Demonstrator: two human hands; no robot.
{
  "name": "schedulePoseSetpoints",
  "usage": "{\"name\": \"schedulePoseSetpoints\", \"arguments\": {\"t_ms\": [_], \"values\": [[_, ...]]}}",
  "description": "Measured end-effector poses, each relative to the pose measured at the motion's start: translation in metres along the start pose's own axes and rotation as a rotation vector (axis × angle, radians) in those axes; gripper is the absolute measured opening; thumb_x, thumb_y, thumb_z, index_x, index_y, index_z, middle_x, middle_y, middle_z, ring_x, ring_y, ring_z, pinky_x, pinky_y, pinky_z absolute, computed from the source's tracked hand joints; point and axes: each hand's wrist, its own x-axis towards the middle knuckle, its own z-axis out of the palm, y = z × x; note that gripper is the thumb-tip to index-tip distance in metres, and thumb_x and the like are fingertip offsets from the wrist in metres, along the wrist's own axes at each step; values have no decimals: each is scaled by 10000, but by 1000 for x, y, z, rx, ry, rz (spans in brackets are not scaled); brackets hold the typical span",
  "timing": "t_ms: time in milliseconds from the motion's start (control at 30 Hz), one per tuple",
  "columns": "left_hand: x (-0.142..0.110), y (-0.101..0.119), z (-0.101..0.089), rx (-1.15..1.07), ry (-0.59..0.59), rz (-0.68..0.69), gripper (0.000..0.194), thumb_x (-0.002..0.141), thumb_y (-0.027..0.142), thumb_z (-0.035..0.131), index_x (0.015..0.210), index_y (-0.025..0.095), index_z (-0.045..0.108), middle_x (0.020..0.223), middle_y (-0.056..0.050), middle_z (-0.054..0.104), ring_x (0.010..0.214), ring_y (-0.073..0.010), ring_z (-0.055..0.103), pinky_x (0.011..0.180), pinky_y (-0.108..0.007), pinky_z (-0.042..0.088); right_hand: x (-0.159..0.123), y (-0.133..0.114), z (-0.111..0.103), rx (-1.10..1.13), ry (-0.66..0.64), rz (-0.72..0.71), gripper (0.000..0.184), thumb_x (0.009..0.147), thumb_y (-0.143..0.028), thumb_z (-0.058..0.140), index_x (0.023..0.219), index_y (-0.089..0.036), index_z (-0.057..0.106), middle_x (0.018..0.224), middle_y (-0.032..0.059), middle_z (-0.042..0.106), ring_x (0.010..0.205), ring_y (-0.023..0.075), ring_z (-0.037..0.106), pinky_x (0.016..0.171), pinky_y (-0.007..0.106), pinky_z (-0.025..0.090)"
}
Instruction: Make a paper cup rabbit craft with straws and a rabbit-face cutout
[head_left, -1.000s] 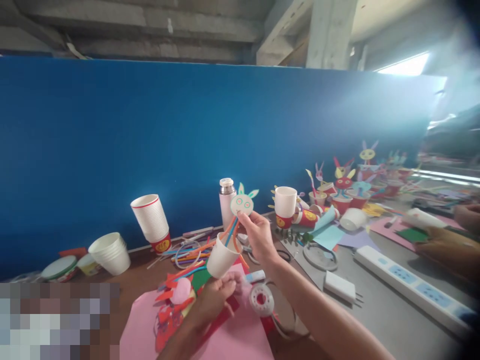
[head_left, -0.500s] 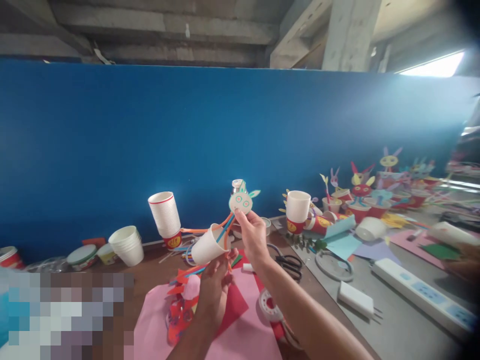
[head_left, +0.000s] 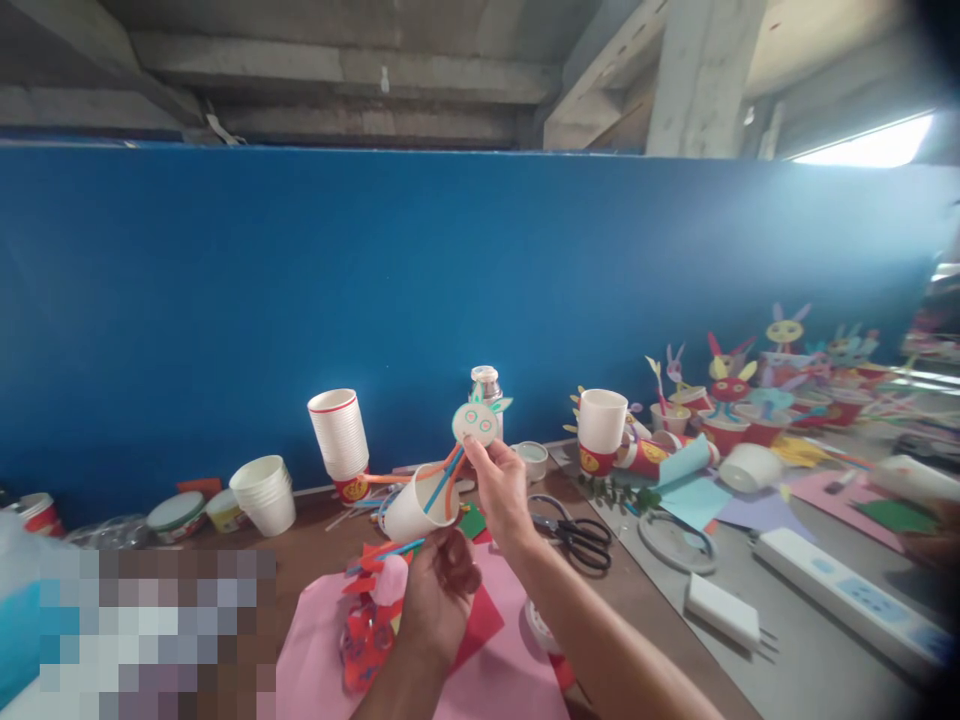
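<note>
My right hand point(head_left: 501, 490) pinches a white paper rabbit head point(head_left: 475, 424) at its chin. Green outlines mark its ears and eyes. Orange and blue fuzzy stems point(head_left: 444, 482) run from below the head into a white paper cup point(head_left: 411, 510), which tilts with its mouth toward the upper right. Just under the cup's rim, my left hand point(head_left: 442, 585) has its fingers curled closed; whatever they hold is hidden. Below lie pink paper point(head_left: 315, 640), red paper point(head_left: 484, 625) and red cut-out pieces point(head_left: 364, 645).
Stacked paper cups point(head_left: 337, 435) stand left; more cups point(head_left: 602, 420) stand right. Black scissors point(head_left: 589, 542), a tape roll point(head_left: 536, 625) partly behind my forearm, a white charger point(head_left: 722, 610) and a power strip point(head_left: 847, 590) lie right. Finished rabbit cups point(head_left: 726, 425) stand behind. Another person's hand point(head_left: 934, 545) is far right.
The cup has tipped from nearly upright to lying over leftward. My left hand has turned and shifted lower along it. My right hand keeps its pinch on the rabbit head. The view has swung left.
</note>
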Motion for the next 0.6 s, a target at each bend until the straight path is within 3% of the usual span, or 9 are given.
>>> {"name": "schedulePoseSetpoints", "arguments": {"t_ms": [133,200,267,300,400,467,600], "values": [[2,-2,-3,-12,-28,-42,294,711,191,613,493,149,422,407,95,256,320,-24,232,302,-148,188,-1,3,-1,-41,-1,-18,336,736,-462,551,704,-132,606,568,-7,544,518,106,495,507,210,416],[1,-3,-3,-17,-28,-32,219,719,188,607,547,150,476,407,99,264,313,-22,240,301,-141,191,-2,5,0,-48,-7,-20,340,736,-466,549,710,-132,610,556,-9,542,518,110,499,509,213,413],[-1,-3,-2,9,-17,-18,72,732,186,592,674,161,557,441,87,370,341,-29,337,321,-135,254,-2,5,0,-51,-9,-17,337,731,-463,554,697,-134,612,551,-9,550,513,113,503,508,216,410],[-2,-4,-1,35,-24,-18,29,739,191,584,761,171,583,501,67,459,399,-43,428,344,-138,303,-2,4,0,-51,-6,-13,335,728,-463,556,690,-135,612,551,-8,556,509,114,503,505,217,408],[-7,-5,2,125,-95,-24,213,748,198,570,961,204,584,836,-19,623,786,-144,601,486,-197,453,0,-2,-2,-33,0,11,318,718,-453,567,684,-140,608,556,-9,563,499,110,502,497,217,406],[-9,-6,2,146,-142,-25,282,744,176,558,1022,215,572,982,-47,618,983,-194,560,629,-263,497,3,-8,-5,3,-7,32,295,709,-435,582,698,-142,611,560,-11,565,502,110,510,510,222,419],[-4,-7,-6,124,-126,-1,411,694,107,542,1092,213,552,1055,-75,606,1091,-225,504,835,-355,448,13,-23,-18,63,-43,48,268,695,-412,604,714,-145,616,577,-8,581,521,120,537,553,248,450]]}}
